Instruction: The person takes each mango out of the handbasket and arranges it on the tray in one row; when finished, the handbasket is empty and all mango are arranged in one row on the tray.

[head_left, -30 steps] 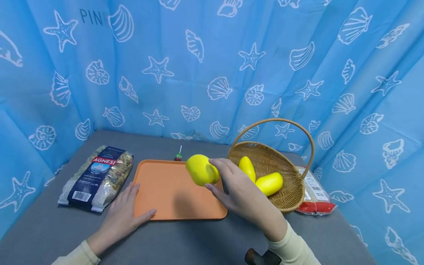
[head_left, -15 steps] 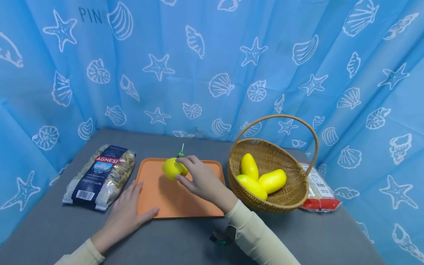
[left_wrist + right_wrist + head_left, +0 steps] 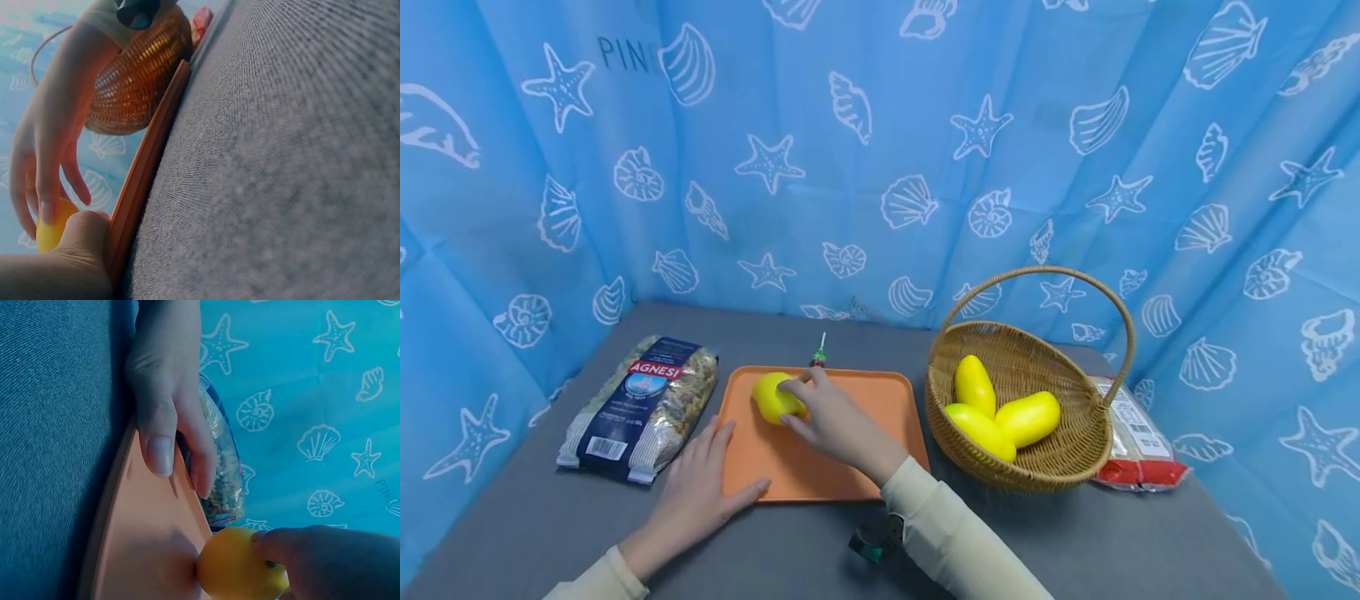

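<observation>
A yellow mango (image 3: 770, 398) is at the left part of the orange tray (image 3: 850, 467), and my right hand (image 3: 842, 425) grips it from the right with thumb and fingers. In the right wrist view the mango (image 3: 234, 565) sits low over the tray; whether it touches I cannot tell. My left hand (image 3: 696, 492) rests with fingers extended along the tray's left edge, thumb at its front rim. To the right, a wicker basket (image 3: 940, 417) with a tall handle holds three more yellow mangoes (image 3: 1028, 419).
A bag of Agnesi pasta (image 3: 643, 408) lies left of the tray. Behind the tray is a small lollipop-like thing (image 3: 818, 357) with a white stick. A clear packet with a red end (image 3: 1138, 467) lies partly behind the basket. A blue shell-print curtain (image 3: 865, 208) borders the grey table.
My right hand has carried the mango leftward from near the basket and lowered it over the tray's left part. My left hand has stayed at the tray's edge.
</observation>
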